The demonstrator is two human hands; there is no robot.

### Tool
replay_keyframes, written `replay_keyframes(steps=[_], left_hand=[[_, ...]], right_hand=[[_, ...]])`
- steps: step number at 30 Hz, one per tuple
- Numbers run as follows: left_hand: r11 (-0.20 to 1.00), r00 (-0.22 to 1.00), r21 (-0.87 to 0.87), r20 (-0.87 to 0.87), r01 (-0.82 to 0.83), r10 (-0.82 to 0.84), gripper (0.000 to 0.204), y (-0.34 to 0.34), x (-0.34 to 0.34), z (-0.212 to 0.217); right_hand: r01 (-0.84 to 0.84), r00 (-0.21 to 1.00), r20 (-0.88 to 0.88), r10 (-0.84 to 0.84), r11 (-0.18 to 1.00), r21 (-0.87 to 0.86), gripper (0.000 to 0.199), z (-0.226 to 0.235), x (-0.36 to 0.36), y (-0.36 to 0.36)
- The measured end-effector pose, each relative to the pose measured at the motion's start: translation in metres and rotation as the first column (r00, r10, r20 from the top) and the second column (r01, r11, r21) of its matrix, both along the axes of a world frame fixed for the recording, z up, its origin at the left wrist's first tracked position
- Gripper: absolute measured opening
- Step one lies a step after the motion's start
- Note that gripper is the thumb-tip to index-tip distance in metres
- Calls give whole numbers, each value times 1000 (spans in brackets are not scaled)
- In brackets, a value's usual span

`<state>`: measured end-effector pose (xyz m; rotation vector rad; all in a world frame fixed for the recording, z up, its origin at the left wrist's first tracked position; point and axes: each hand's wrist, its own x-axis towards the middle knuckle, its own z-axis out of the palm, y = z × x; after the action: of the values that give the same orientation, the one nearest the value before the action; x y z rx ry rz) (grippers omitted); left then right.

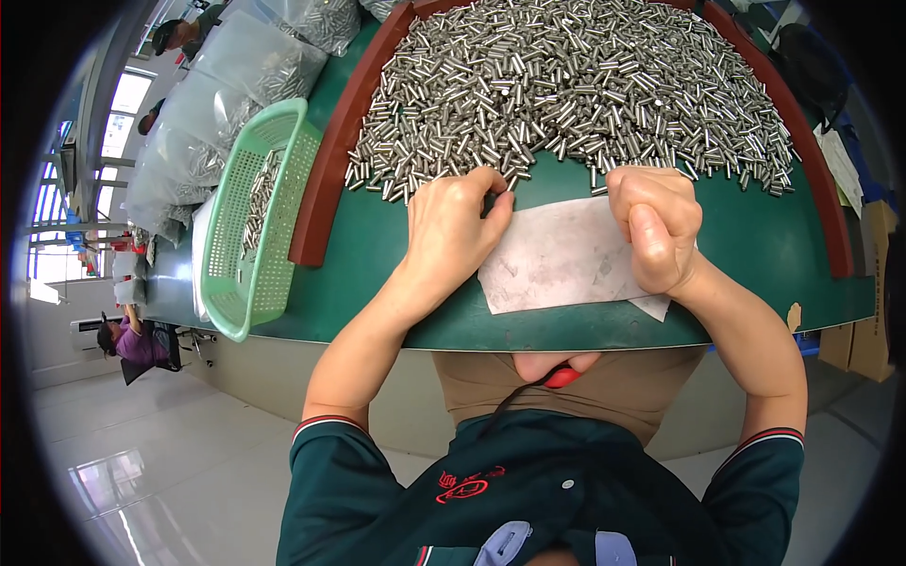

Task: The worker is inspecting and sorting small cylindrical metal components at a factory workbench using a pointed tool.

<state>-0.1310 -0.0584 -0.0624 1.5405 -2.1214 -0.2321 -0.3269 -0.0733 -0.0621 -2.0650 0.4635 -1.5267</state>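
A broad heap of short, shiny metal pins (pixel 566 80) covers the far part of the green tabletop (pixel 387 274). At the heap's near edge my left hand (pixel 451 224) rests with fingers curled down among the pins. Its thumb bends toward the forefinger beside a pin, and the fingertips are hidden. My right hand (pixel 658 229) is closed in a fist over the right end of a pale, smudged cloth (pixel 557 255). Pins lie close to its knuckles; what the fist holds is hidden. The cloth lies flat between both hands, near the table's front edge.
Reddish-brown rails (pixel 326 189) (pixel 802 156) border the heap on both sides. Left of them stands a light green plastic basket (pixel 226 283) with some pins inside. Clear bags of pins (pixel 193 141) line the far left. Cardboard boxes (pixel 873 311) stand right. Other people are visible at left.
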Motion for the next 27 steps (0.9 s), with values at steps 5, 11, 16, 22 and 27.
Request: replay_keyframes(steps=[5, 11, 16, 22, 27], left_hand=[[945, 881, 307, -471, 108, 52, 7, -2, 3, 10], [593, 191, 483, -852, 644, 487, 7, -9, 16, 10], [597, 191, 481, -855, 643, 483, 9, -10, 14, 11], [584, 166, 497, -833, 642, 528, 11, -11, 16, 9], [582, 131, 471, -838, 663, 530, 7, -11, 18, 7]], right_hand=[[4, 1000, 7, -4, 1000, -16, 26, 0, -2, -1], [-13, 1000, 28, 13, 1000, 4, 18, 5, -3, 1], [-19, 999, 36, 19, 1000, 4, 17, 4, -3, 0], [-16, 999, 30, 16, 1000, 5, 17, 5, -3, 1], [-24, 999, 43, 24, 1000, -1, 17, 4, -2, 0]])
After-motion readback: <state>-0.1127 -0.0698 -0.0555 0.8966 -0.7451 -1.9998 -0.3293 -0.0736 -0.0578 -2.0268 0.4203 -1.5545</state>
